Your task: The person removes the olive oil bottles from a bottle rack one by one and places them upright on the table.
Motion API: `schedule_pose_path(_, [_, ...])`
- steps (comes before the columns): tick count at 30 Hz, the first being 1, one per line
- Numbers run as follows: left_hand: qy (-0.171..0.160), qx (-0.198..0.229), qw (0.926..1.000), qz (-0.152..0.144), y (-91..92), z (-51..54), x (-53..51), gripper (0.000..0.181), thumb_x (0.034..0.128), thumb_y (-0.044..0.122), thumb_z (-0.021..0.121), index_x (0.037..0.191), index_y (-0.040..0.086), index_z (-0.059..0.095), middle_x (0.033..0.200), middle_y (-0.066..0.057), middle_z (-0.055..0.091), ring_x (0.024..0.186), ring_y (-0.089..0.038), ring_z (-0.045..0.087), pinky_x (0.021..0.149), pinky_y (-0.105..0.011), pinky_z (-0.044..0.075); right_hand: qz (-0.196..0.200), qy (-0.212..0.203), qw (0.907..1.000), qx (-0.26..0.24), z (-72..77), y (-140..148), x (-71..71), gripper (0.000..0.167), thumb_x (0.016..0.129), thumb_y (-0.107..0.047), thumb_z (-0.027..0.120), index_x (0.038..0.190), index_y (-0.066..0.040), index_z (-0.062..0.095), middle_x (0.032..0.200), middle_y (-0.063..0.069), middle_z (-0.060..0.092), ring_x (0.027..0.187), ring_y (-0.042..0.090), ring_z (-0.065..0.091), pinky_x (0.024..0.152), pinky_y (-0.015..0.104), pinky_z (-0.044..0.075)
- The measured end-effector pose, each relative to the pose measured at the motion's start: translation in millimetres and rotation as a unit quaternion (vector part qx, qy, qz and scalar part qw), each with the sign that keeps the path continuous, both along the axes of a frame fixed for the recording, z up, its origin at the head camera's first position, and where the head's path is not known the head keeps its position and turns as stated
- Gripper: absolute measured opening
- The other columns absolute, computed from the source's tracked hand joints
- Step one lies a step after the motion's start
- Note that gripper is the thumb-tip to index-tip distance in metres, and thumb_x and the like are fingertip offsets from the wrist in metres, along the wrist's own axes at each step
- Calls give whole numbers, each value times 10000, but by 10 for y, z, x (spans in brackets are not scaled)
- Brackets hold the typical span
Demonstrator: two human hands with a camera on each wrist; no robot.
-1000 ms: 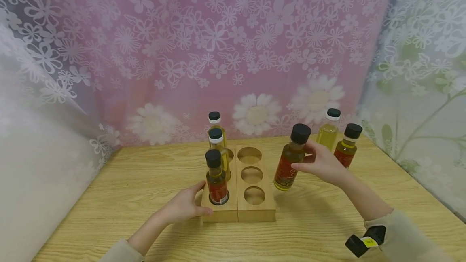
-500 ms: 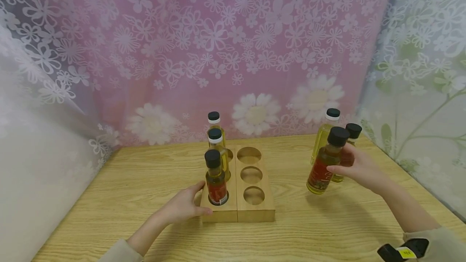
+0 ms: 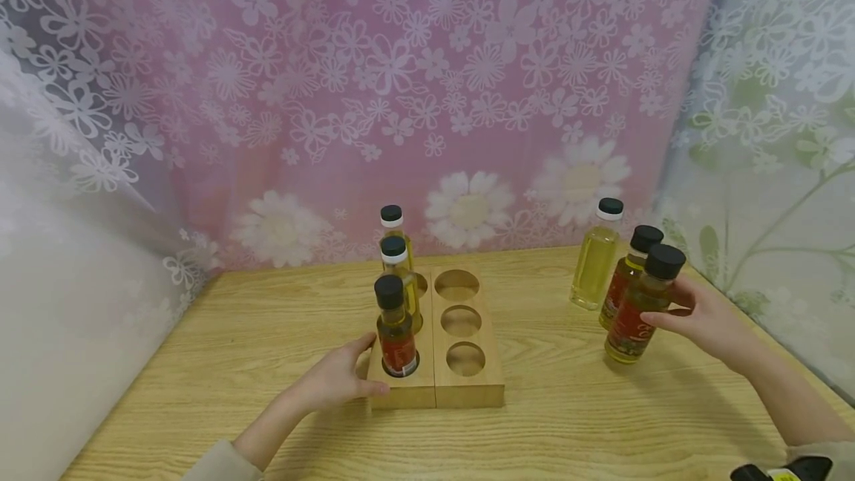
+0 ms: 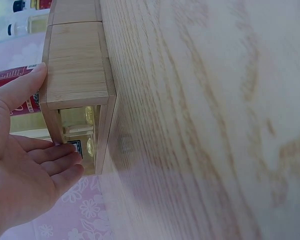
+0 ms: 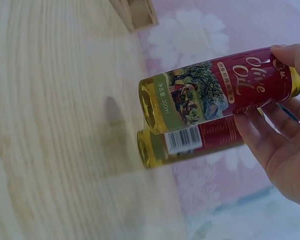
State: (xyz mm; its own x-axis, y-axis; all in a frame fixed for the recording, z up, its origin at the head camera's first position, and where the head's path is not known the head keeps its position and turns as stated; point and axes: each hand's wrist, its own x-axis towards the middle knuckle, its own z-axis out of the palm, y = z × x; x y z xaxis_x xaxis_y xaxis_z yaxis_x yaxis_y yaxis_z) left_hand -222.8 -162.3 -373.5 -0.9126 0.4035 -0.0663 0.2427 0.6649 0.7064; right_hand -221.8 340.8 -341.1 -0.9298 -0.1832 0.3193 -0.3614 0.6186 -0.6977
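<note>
My right hand [image 3: 711, 321] grips an olive oil bottle [image 3: 631, 329] with a red label and black cap. It leans, its base just above the table, in front of another red-labelled bottle [image 3: 623, 279]. The right wrist view shows the held bottle's label [image 5: 205, 87] and my thumb and fingers around its upper part. My left hand [image 3: 334, 377] rests at the near left corner of a wooden rack [image 3: 467, 395]. In the left wrist view, the thumb touches the rack's front and relaxed fingers [image 4: 65, 162] lie at its open side.
A red-labelled bottle [image 3: 398, 347] and two clear oil bottles [image 3: 394, 251] stand in the rack's left row. Its right row has three round holes [image 3: 465, 358]. A clear oil bottle [image 3: 594, 266] stands at the back right. Floral curtains [image 3: 434, 95] border the table.
My right hand has carried the olive oil bottle rightward, away from the rack, to beside the other red-labelled bottle. My left hand and the rack have stayed put.
</note>
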Motion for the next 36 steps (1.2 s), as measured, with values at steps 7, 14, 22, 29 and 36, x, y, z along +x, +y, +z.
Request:
schedule_pose_path(7, [45, -54, 10000, 34, 3, -4, -12, 959, 739, 386, 773, 1415, -81, 279, 1406, -260, 359, 1270, -417, 358, 990, -562, 317, -237, -266, 9994, 30, -81, 205, 5, 466, 882, -123, 648, 1297, -89, 438, 1074, -306, 450, 905, -145, 468, 661, 245, 505])
schedule_pose_path(14, [56, -35, 10000, 24, 4, 8, -1, 952, 738, 369, 779, 1409, -90, 283, 1402, -264, 362, 1270, -418, 357, 995, -557, 314, -630, -678, 9940, 590, -103, 330, -7, 623, 892, -225, 642, 1350, 70, 340, 1210, 151, 509, 1030, 243, 555, 720, 426, 510])
schedule_pose_path(22, [57, -45, 10000, 13, 1, 9, 7, 955, 740, 374, 776, 1408, -96, 280, 1406, -266, 354, 1270, -422, 355, 998, -558, 311, -619, -766, 9932, 614, -139, 404, -18, 654, 896, -256, 636, 1352, 90, 319, 1171, 99, 513, 998, 84, 549, 723, 401, 507])
schedule_pose_path(29, [33, -53, 10000, 13, 2, 2, 4, 954, 741, 374, 776, 1411, -90, 280, 1404, -263, 359, 1272, -418, 355, 997, -558, 312, -518, -1075, 9916, 493, -176, 430, -28, 671, 929, -242, 582, 1367, 136, 244, 1297, 343, 370, 1135, 556, 352, 787, 518, 461])
schedule_pose_path(36, [47, -58, 10000, 7, -1, 4, 6, 949, 749, 375, 769, 1415, -85, 274, 1408, -258, 358, 1270, -418, 357, 995, -557, 316, -251, -927, 9948, 334, -173, 491, -40, 573, 920, -167, 595, 1370, 40, 307, 1152, -205, 439, 1084, 153, 499, 725, 199, 452])
